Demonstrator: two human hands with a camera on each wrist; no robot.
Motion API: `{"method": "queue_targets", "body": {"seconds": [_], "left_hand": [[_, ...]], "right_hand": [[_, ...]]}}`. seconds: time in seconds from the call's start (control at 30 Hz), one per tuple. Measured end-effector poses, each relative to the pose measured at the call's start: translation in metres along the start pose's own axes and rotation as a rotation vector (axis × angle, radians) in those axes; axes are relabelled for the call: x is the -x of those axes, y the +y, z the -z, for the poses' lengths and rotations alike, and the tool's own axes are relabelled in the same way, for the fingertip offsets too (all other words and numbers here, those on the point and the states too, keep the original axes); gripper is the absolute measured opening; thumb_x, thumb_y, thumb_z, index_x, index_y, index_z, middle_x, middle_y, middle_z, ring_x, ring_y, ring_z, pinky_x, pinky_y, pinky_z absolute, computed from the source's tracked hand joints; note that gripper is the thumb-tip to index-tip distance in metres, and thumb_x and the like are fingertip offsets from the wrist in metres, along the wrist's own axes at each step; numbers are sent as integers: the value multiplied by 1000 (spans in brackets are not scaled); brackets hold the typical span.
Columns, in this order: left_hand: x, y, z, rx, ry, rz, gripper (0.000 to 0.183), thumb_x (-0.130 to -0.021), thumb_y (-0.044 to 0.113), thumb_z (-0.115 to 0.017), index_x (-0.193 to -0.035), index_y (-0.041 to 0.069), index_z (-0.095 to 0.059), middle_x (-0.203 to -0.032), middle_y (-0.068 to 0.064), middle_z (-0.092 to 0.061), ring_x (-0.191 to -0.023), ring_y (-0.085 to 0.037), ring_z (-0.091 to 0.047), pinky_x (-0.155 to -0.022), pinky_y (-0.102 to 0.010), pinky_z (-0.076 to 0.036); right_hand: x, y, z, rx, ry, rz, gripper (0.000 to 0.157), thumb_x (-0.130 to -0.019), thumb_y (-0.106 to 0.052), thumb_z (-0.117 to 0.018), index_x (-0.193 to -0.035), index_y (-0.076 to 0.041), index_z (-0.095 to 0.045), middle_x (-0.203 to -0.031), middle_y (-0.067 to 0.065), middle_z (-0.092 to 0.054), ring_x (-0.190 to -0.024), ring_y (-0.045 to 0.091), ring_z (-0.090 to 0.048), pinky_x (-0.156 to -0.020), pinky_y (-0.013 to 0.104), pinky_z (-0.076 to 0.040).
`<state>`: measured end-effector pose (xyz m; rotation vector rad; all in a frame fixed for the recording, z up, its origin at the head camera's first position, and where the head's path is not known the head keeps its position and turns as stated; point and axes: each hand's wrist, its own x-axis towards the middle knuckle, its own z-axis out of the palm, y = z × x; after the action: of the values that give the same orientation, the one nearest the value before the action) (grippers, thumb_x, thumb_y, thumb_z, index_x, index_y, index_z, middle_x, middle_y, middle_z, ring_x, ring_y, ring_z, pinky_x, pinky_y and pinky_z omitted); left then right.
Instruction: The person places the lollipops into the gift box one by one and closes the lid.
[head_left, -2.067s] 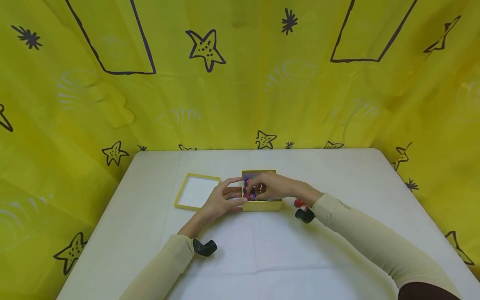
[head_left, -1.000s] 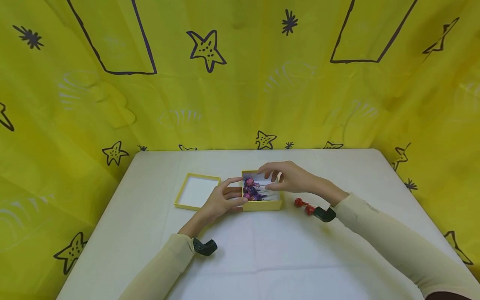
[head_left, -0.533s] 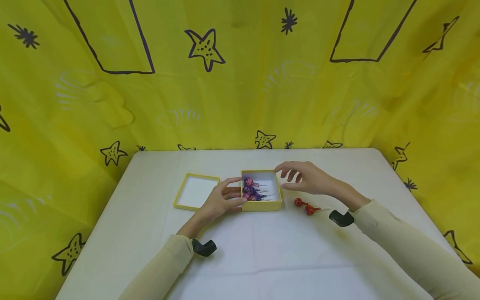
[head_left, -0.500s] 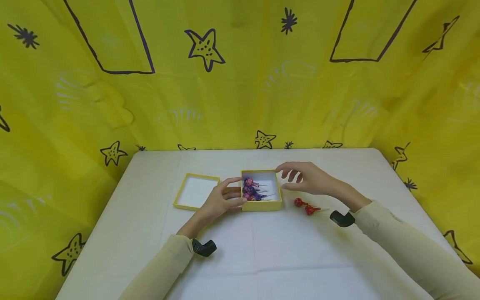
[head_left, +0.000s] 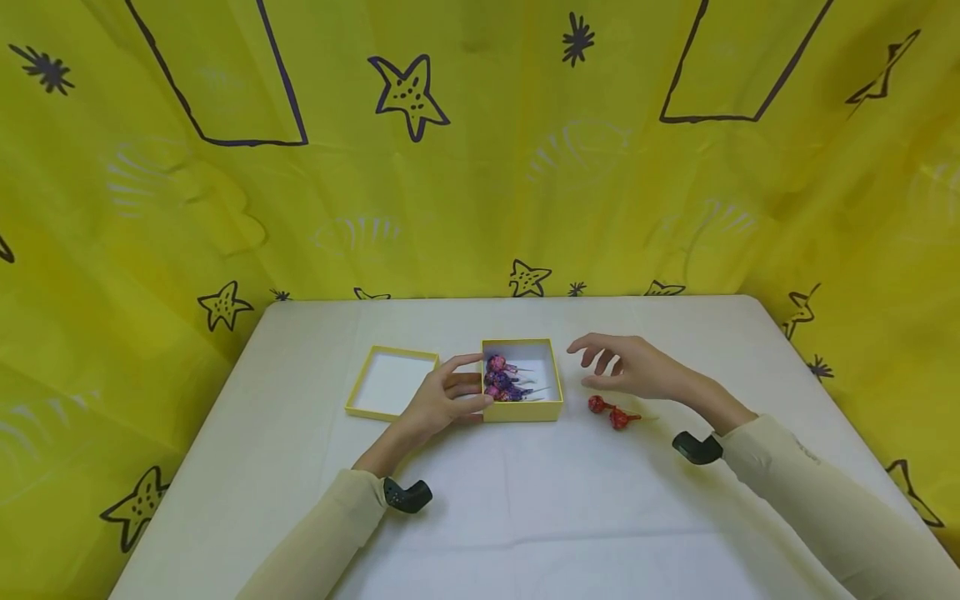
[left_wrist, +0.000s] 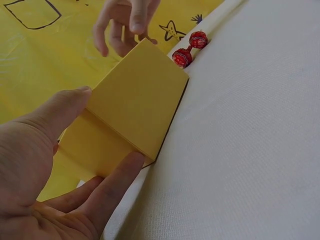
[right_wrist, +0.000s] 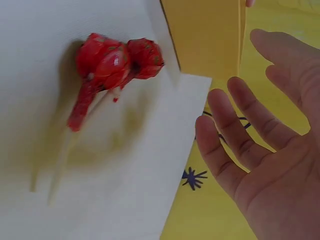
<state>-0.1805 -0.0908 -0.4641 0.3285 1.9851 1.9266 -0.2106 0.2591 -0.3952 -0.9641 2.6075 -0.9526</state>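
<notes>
A yellow box [head_left: 522,412] stands uncovered on the table, its white inside facing up. Several lollipops [head_left: 501,379] in pink and purple wrappers lie along its left side, sticks toward the right. My left hand [head_left: 438,400] grips the box's left end, thumb and fingers spread across its corners; the left wrist view shows them on the yellow wall [left_wrist: 135,95]. To the right of the box, my right hand [head_left: 637,367] hovers with loosely bent fingers and nothing in them. Just below it lie two red-wrapped lollipops [head_left: 618,418], seen large in the right wrist view, their heads [right_wrist: 107,62] close together.
The box's lid [head_left: 393,383], white inside with a yellow rim, lies left of the box, partly behind my left hand. A white cloth covers the table [head_left: 585,500]. A yellow curtain [head_left: 480,183] with drawn starfish hangs along the back and both sides.
My right hand has come out of the box and moved right, over toward the red lollipops, uncovering the purple ones inside. The left hand and the box have stayed in place.
</notes>
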Motion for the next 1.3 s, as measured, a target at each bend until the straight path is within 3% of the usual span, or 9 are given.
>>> {"method": "queue_targets", "body": {"seconds": [0.3,0.53,0.7,0.97,1.3], "left_hand": [[0,0,1,-32,4,-5,76,-90,9,-81,-156,16,-44,-143,-22,-55,-127,-34,-58,-88,-40,-62],[-1,1,2,-46,8,-13,75,-90,10,-81,-155,18,-45,-143,-22,-55,-127,-34,-58,-89,-40,-61],[-1,1,2,-53,14,-6,75,-89,10,-82,-154,19,-46,-143,-21,-55,-128,-33,-58,-90,-39,-61],[-1,0,2,-23,3,-5,74,-91,10,-80,-155,18,-45,-144,-22,-54,-129,-35,-57,-89,-40,-62],[-1,-2,2,-16,3,-6,75,-90,8,-81,-155,18,-45,-143,-22,-54,-128,-35,-57,-87,-41,-62]], "right_hand": [[12,17,-6,-25,-80,-108,49,-92,-18,-80,-135,-12,-56,-112,10,-68,-92,19,-65,-81,33,-59],[17,27,-11,-76,-158,-172,45,-93,-19,-79,-131,-12,-56,-111,9,-66,-86,20,-63,-66,31,-59],[16,32,-13,-98,-207,-179,42,-93,-21,-78,-129,-13,-58,-105,5,-65,-79,20,-63,-65,29,-58],[15,33,-17,-83,-222,-169,25,-95,-20,-77,-116,-14,-67,-90,0,-65,-76,18,-62,-65,27,-55],[15,34,-18,-97,-238,-183,18,-96,-17,-74,-113,-15,-68,-85,0,-65,-71,18,-64,-64,27,-56]]}}
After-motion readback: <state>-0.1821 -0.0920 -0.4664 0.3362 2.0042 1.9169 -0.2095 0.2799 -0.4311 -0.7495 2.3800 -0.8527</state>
